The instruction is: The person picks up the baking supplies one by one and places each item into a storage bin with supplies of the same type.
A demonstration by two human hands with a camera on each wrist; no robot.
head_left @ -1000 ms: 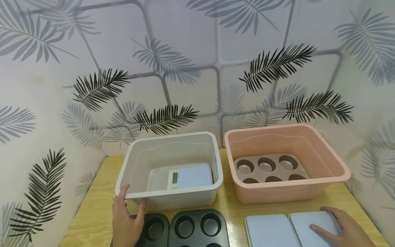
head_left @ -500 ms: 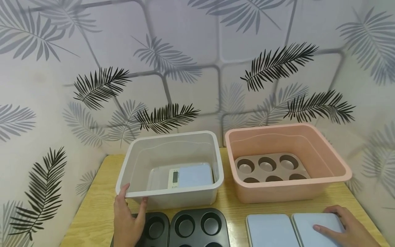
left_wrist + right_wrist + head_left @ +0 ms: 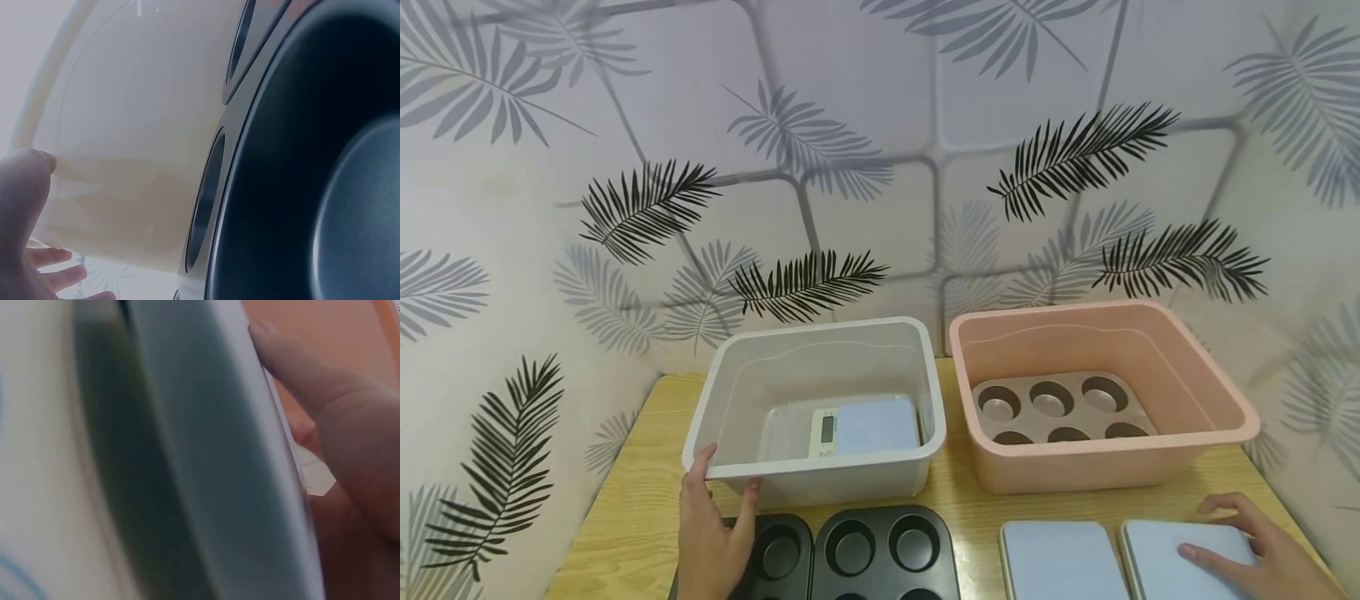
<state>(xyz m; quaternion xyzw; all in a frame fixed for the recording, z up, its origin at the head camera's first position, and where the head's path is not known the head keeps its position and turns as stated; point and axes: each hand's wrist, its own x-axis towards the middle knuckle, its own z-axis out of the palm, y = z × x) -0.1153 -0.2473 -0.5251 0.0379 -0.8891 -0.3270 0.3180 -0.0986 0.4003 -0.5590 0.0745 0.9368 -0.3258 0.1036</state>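
Observation:
My left hand (image 3: 711, 533) is at the front left corner of the white plastic bin (image 3: 820, 479), holding it with a fingertip over the rim and the thumb against the front wall. Inside that bin lies a kitchen scale (image 3: 872, 427) with a pale blue top and a small display. With the thumb on top and the fingers around the far right corner, my right hand (image 3: 1273, 554) grips another kitchen scale (image 3: 1172, 554) at its right side. A matching kitchen scale (image 3: 1060, 558) lies just left of it, a narrow gap between them. The lower parts of both are out of frame.
Two dark muffin pans (image 3: 883, 525) lie side by side in front of the white bin, the left one partly behind my left hand. A pink bin (image 3: 1075, 471) at the back right contains a brown muffin pan (image 3: 1078, 417). A patterned wall stands close behind the table (image 3: 617, 508).
My right hand has moved the right kitchen scale a little to the right, widening the gap beside the other scale. My left hand has stayed at the white bin's corner.

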